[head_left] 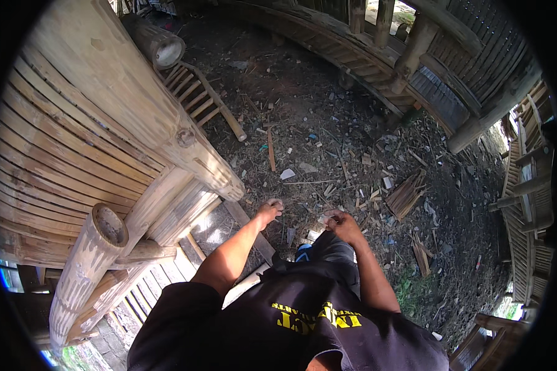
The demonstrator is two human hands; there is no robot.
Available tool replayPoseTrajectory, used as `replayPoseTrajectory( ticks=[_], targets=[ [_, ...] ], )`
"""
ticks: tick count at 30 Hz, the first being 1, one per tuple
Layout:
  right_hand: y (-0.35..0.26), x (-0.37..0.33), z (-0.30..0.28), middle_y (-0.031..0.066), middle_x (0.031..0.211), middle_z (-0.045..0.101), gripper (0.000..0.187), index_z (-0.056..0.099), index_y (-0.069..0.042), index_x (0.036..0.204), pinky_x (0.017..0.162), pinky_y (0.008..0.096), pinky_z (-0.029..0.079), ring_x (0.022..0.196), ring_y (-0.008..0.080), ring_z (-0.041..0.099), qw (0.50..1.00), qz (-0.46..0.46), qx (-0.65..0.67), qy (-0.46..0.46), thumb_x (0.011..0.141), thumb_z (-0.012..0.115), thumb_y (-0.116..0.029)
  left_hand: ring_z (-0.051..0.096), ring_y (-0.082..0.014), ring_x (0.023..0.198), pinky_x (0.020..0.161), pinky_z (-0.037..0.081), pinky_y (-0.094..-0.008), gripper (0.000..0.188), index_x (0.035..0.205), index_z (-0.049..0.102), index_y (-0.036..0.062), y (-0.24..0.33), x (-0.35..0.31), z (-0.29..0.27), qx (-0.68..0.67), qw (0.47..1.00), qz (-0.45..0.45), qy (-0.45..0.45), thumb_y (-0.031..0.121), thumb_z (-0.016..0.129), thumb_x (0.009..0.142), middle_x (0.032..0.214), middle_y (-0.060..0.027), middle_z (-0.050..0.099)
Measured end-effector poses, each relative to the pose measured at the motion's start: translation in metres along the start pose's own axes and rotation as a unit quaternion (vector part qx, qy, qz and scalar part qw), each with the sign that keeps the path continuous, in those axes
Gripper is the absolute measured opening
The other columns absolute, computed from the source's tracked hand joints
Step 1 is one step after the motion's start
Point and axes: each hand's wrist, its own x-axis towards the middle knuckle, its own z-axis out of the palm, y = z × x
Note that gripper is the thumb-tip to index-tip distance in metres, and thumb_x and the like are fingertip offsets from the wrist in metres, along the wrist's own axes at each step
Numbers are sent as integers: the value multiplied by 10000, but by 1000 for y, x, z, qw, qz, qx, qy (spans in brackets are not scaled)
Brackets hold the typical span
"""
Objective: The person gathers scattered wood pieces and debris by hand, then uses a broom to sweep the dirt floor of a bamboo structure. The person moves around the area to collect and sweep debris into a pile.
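Observation:
My left hand (270, 212) hangs in the air just past the end of a thick bamboo pole (195, 148), not touching it. Its fingers are loosely bent and a little apart, and nothing shows in them. In front of my right thigh is my right hand (345, 227), its fingers curled together. A small pale patch shows by those fingertips; whether it is a held thing or litter on the ground behind, I cannot make out. Below the hands are my dark trousers and part of a blue shoe or sandal (303, 252).
At left stands a bamboo bench with a slatted back (62, 167) and a cut post (108, 226). A ladder-like bamboo frame (198, 99) lies beyond. Wood scraps and a bundle of split strips (406, 195) litter the dirt floor. Another bamboo bench (346, 55) curves along the far side.

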Motion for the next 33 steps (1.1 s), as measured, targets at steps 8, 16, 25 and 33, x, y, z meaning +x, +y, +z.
replayPoseTrajectory(
  ticks=[8, 16, 25, 33],
  targets=[
    [-67, 270, -60, 101, 894, 706, 330, 656, -15, 1130, 723, 306, 534, 770, 152, 676, 989, 2, -72, -131, 920, 687, -268, 621, -198, 1071, 899, 474, -395, 393, 1304, 543, 137, 137, 220, -60, -50, 998, -39, 6, 350, 587, 976, 1191, -45, 644],
    [-277, 598, -97, 176, 992, 715, 352, 676, -50, 1118, 814, 413, 535, 938, 333, 697, 922, -207, -255, -207, 923, 639, -340, 645, -154, 892, 804, 494, -324, 331, 1210, 583, 82, 266, 404, -225, 2, 985, 148, 92, 296, 595, 957, 1022, -37, 652],
    [-487, 938, -15, 175, 1096, 693, 380, 637, -60, 1200, 871, 413, 517, 1010, 308, 673, 862, -291, -282, -306, 949, 612, -343, 646, -135, 837, 638, 472, -306, 310, 1178, 619, 68, 366, 532, -404, -283, 916, -45, 280, 295, 547, 979, 1032, -55, 693],
    [-626, 1177, 47, 149, 1096, 711, 424, 621, -78, 1260, 886, 393, 520, 1009, 281, 678, 874, -139, -293, -361, 922, 654, -331, 663, -202, 882, 787, 543, -330, 403, 1222, 608, -22, 530, 704, -644, -215, 935, 34, 278, 258, 607, 932, 1035, -140, 680]
  ],
)
